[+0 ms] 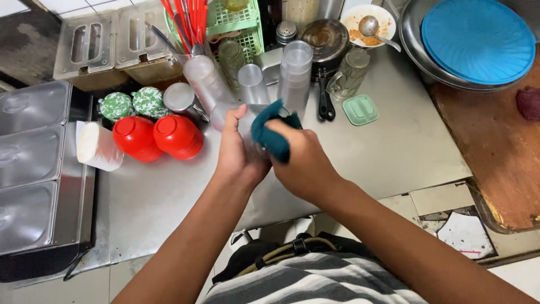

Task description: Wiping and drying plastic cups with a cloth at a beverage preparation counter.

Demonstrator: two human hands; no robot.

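1. The left hand (239, 149) has its grip closed around a clear plastic tumbler (233, 115), held on its side just above the steel table (394, 152), mouth toward the right.
2. The right hand (304, 160) has its grip closed on a dark teal cloth (270, 135), pressed against the tumbler's open end.
3. Just behind the hands stand more clear tumblers upside down, among them a tall stack (295, 73) and a single short one (251, 83).
4. To the left, two red bowls (157, 137) lie upturned, touching each other, with two green patterned lids (134, 103) behind them and a white cup (97, 146) on its side.
5. To the right lie a pale green square lid (360, 110) and a black-handled pan (324, 48).
6. Farther right, a blue round lid (478, 39) rests in a metal basin (416, 56), beside a wooden cutting board (495, 152).
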